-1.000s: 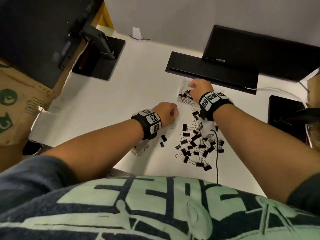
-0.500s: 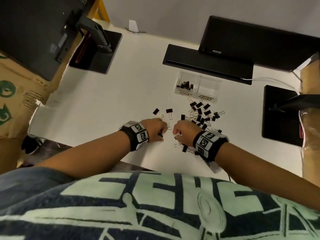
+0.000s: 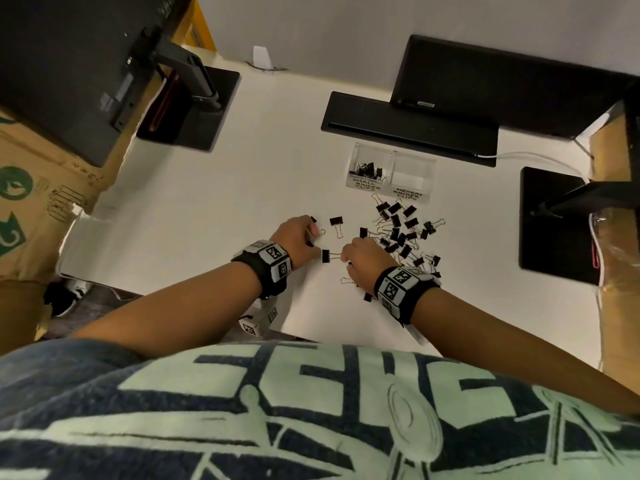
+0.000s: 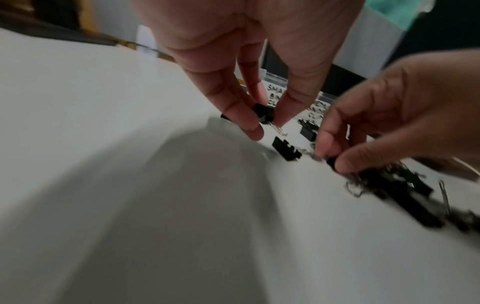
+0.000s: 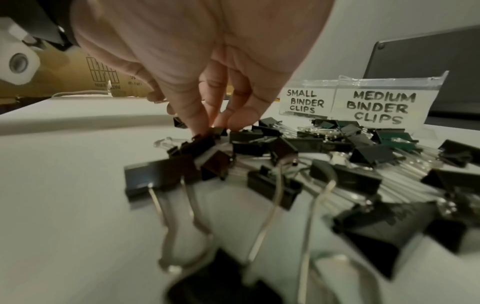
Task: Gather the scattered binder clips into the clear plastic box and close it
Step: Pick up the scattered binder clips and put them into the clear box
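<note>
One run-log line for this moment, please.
left hand: pinches small binder clip | right hand: fingers on clip pile | box: open

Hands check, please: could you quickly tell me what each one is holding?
Left hand: pinching a small binder clip.
Right hand: fingertips pinching a clip in the pile.

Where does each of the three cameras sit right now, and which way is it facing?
Head: above the desk, looking down on both forearms, the left hand, the right hand and the clear box.
Left wrist: behind the left palm, facing its fingers pinching a small clip.
Right wrist: low on the desk, facing the clip pile.
Shared: all three show the box's labels.
</note>
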### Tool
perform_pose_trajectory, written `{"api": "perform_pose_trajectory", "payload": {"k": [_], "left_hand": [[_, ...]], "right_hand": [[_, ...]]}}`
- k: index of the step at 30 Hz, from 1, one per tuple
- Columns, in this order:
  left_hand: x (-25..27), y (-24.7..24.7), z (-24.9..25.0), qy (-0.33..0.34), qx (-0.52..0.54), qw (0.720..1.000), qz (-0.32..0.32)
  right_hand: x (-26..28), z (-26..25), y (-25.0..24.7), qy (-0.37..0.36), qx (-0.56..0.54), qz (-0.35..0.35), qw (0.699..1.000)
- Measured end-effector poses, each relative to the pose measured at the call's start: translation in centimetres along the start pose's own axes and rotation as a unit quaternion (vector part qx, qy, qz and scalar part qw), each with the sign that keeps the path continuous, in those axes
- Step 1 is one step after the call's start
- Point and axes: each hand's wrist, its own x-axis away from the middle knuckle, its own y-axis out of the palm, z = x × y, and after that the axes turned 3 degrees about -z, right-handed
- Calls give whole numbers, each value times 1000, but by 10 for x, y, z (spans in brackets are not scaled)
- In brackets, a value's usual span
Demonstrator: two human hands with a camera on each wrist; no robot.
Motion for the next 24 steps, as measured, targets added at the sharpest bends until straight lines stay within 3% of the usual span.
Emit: {"api": "perform_pose_trajectory", "payload": {"k": [4,8,13,18,20,22,23,24], "left_hand": [[-2,-4,1,-32,39,998,32],[-5,0,9,-28,70,997,23],[-3,10,31,-4,49,998,-27],[5,28,51,69,-74,988,-116],[7,36,58,112,-106,978,-138],[8,46,62,145,-139,967,-154],[8,51,63,156,-156,962,-161],[8,56,63,170,-167,957,-166]], "right_hand": [[-4,-2,-3,-16,-44,14,999],[-5,1,-12,29,-207,98,973],[8,26,-44,131,-450,167,867],[30,53,-54,160,-652,164,723],[38,58,-53,178,-691,138,687],[45,61,-48,192,-701,103,679],[48,63,-44,195,-693,88,689],[50,64,-38,198,-663,77,718]]}}
